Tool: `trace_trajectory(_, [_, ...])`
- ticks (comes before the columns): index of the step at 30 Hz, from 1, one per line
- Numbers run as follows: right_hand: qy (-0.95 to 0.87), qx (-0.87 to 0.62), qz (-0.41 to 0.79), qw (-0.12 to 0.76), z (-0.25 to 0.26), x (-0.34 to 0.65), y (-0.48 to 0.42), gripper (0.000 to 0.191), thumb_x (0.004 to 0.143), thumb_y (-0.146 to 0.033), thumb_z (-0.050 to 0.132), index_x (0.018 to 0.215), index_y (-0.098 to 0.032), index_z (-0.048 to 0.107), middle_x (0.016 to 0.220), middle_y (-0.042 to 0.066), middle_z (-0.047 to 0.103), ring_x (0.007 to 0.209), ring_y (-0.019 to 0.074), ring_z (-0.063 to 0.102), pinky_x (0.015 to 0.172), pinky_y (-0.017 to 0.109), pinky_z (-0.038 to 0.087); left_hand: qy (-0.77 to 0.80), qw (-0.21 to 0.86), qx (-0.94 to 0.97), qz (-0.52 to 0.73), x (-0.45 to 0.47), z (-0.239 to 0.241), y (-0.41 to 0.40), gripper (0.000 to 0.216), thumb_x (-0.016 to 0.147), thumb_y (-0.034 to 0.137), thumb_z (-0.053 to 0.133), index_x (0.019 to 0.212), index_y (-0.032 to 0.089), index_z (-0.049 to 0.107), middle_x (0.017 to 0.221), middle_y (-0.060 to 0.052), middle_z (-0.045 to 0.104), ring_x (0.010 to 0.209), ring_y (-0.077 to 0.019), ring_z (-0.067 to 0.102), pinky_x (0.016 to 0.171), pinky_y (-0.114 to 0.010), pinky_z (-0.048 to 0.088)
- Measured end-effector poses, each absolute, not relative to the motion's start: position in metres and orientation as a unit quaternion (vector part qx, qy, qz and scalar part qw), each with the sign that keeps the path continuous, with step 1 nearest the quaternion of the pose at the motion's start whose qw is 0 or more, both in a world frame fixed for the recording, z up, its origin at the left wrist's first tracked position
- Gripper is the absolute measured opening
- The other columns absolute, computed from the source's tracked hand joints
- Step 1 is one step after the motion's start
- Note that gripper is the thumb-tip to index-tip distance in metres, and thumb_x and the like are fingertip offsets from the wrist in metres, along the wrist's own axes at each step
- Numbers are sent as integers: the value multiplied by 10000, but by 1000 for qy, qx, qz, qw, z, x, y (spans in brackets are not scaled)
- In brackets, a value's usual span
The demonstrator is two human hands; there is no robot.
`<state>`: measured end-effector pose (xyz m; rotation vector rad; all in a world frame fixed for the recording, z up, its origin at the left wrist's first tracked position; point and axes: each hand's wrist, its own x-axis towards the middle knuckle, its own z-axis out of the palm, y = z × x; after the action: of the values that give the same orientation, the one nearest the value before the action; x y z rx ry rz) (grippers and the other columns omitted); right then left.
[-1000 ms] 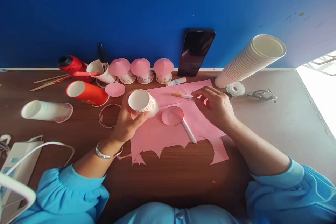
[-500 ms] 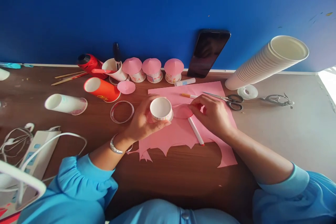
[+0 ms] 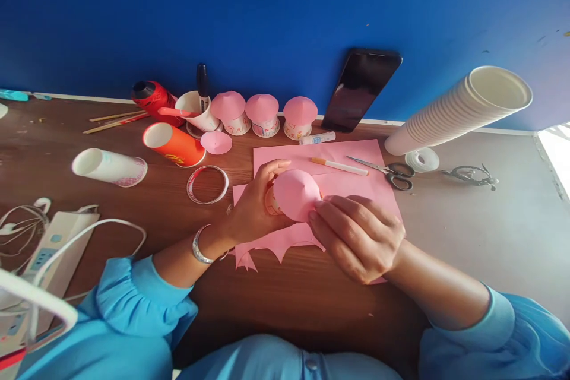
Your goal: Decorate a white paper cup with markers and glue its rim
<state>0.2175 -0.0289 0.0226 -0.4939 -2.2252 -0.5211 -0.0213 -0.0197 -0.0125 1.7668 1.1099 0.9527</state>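
Note:
My left hand is wrapped round a short paper cup with coloured drawing on its side. In my right hand, a pink paper cone is pinched by its right edge. The cone sits over the cup's mouth and hides it; whether the two touch I cannot tell. Beneath both hands lies a pink paper sheet with curved cut-outs along its near edge. On it rest an orange-and-white pen and the blades of black-handled scissors.
Several pink-topped cups line the blue wall, near a glue stick and a leaning phone. A tall cup stack and tape roll stand right. An orange cup, white cup and power strip are left.
My right hand has lifted the pink paper piece off the sheet and brought it left over the cup. The cup's open mouth is now covered, and the white marker is out of sight.

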Motion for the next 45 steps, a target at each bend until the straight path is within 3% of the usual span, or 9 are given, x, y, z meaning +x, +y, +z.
trace_trajectory(6, [-852, -297, -116, 416, 27, 225, -19, 150, 936, -106, 726, 967, -252, 729, 899, 21, 814, 792, 186, 755, 668, 321, 598, 402, 455, 685, 402, -23, -13, -14, 727, 849, 438, 910, 1452, 261, 543, 1445, -139, 657, 1302, -316, 669, 1079, -463, 586])
trace_trajectory(11, [-690, -556, 271, 377, 13, 235, 14, 107, 929, -253, 675, 825, -231, 660, 719, -2, 741, 595, 159, 712, 526, 281, 530, 396, 478, 626, 472, -34, -23, -7, 534, 883, 489, 866, 1267, 211, 622, 1104, -80, 714, 987, -231, 709, 917, -399, 608])
trace_trajectory(16, [-614, -573, 449, 305, -4, 237, 25, 206, 913, -383, 670, 816, -203, 692, 711, 21, 743, 579, 157, 703, 573, 294, 539, 386, 488, 590, 514, -35, -28, -3, 584, 860, 457, 893, 1301, 235, 580, 1278, -124, 718, 1223, -291, 710, 1014, -437, 605])
trace_trajectory(21, [-667, -589, 332, 313, 5, 256, 22, 201, 942, -373, 655, 900, -214, 770, 836, 38, 808, 625, 155, 698, 638, 310, 527, 340, 501, 623, 494, -33, -28, -6, 565, 869, 278, 885, 1319, 266, 544, 1299, -107, 742, 1200, -278, 742, 983, -424, 623])
trace_trajectory(24, [-697, -604, 233, 308, 11, 276, 24, 141, 936, -293, 671, 934, -224, 793, 812, 29, 806, 623, 163, 683, 623, 308, 498, 343, 513, 624, 480, -32, -27, -10, 586, 839, 272, 897, 1324, 271, 568, 1271, -106, 757, 1163, -289, 746, 966, -429, 628])
trace_trajectory(30, [-782, -569, 74, 245, 8, 289, 34, 140, 959, -208, 660, 950, -217, 800, 856, 48, 816, 626, 168, 701, 581, 294, 454, 421, 644, 462, 441, -26, -23, -11, 478, 841, 563, 871, 1126, 208, 726, 1093, -108, 808, 1032, -315, 776, 885, -421, 636])
trace_trajectory(36, [-833, -476, 9, 282, 7, 251, 35, 232, 1059, -219, 572, 1119, -176, 792, 1047, 103, 846, 785, 209, 779, 626, 322, 545, 382, 749, 235, 489, -21, -9, -3, 624, 839, 721, 827, 1130, 171, 786, 1084, -90, 849, 1068, -276, 805, 1010, -379, 645])
trace_trajectory(41, [-845, -445, -6, 295, 8, 239, 29, 223, 1080, -238, 583, 1099, -183, 799, 1089, 115, 841, 897, 236, 795, 658, 333, 574, 389, 718, 262, 515, -29, -18, 4, 576, 890, 769, 741, 1137, 249, 765, 1112, -48, 836, 1073, -260, 794, 970, -385, 668])
trace_trajectory(45, [-842, -475, 1, 257, 3, 247, 31, 228, 1056, -227, 585, 1098, -203, 809, 1098, 108, 839, 865, 233, 783, 651, 340, 560, 424, 639, 391, 510, -41, -32, 4, 644, 900, 835, 653, 1225, 287, 745, 1202, -96, 810, 1118, -328, 781, 923, -472, 679])
